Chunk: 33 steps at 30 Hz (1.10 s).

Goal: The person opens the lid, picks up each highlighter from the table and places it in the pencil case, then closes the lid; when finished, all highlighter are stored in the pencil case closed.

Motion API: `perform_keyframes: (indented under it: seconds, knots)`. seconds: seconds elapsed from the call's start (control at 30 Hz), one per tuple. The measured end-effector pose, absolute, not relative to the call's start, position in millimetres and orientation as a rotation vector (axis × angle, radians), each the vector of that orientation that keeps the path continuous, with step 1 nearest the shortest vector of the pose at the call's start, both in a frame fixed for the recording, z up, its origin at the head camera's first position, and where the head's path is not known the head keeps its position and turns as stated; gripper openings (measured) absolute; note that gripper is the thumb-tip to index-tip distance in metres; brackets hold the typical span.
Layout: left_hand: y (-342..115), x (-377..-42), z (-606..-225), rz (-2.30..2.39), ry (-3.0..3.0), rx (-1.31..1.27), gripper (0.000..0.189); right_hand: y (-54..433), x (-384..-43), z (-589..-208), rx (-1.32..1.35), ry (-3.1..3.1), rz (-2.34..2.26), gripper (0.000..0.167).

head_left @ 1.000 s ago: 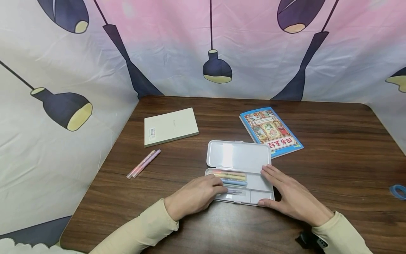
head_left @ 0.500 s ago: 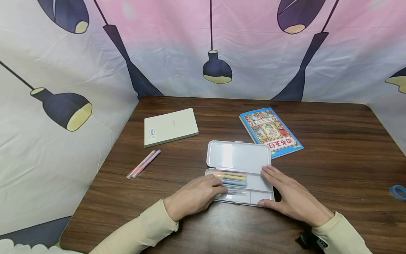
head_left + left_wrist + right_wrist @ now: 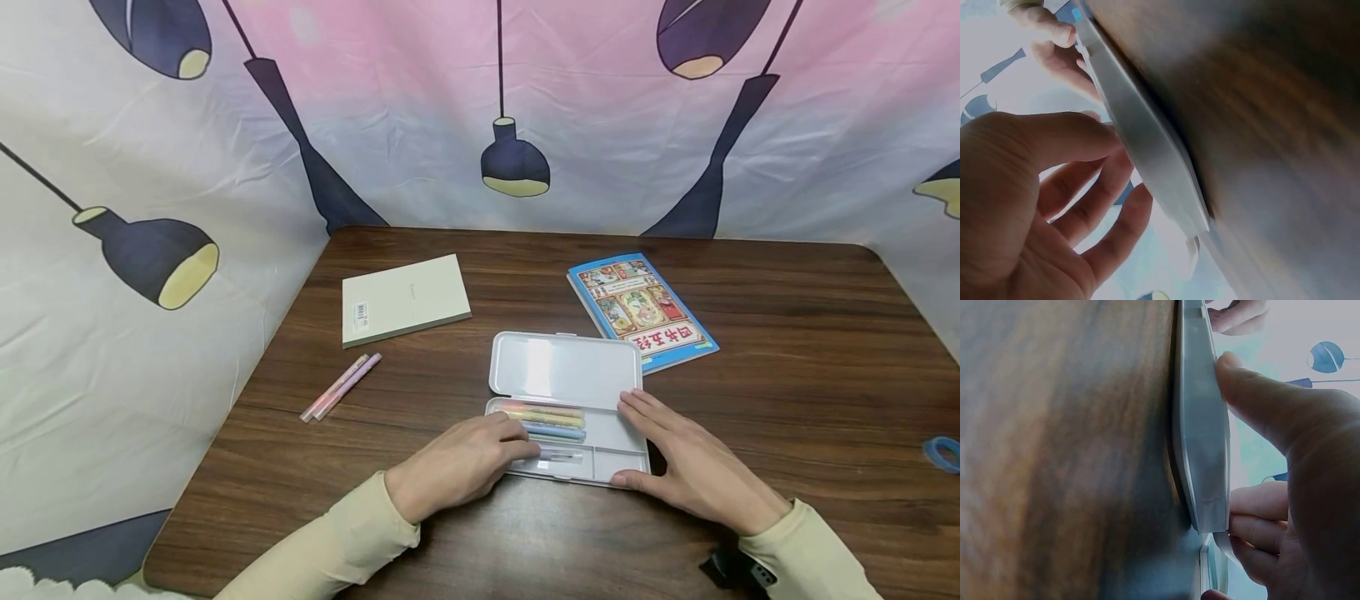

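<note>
Nothing on the bench [image 3: 795,375] has moved since a second ago: the left hand [image 3: 459,467] bends its fingers into the pencil case [image 3: 619,464], though I can't tell whether it pinches anything, while the right hand [image 3: 697,467], thumb spread wide from nearly straight fingers, touches the right end. The case lies between them, long axis running left to right, lid [image 3: 573,371] opened away from the person.

Study-desk setup: wood-look table [image 3: 795,358], notebook [image 3: 407,302], blue-edged book [image 3: 641,310], lamp-print fabric [image 3: 607,142] behind.
</note>
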<state>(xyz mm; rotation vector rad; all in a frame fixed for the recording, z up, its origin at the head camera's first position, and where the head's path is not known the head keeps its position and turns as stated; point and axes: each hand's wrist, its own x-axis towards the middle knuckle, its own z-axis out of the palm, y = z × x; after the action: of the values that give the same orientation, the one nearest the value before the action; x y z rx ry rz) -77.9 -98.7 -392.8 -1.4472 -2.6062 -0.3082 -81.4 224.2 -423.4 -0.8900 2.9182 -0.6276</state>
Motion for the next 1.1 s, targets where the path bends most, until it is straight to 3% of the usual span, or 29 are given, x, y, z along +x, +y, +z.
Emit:
perform_keyframes:
  seconds: [0.3, 1.1]
  knots:
    - [-129.6, -84.8, -383.9, -0.394, -2.598, -1.270, 0.037, 225.8, -80.7, -422.9, -0.888, 2.913, -0.633, 0.092]
    - [-249.7, -89.7, -389.9, -0.414, -2.834, -0.535, 0.041, 225.0, -81.4, -421.9, -0.903, 2.915, -0.635, 0.090]
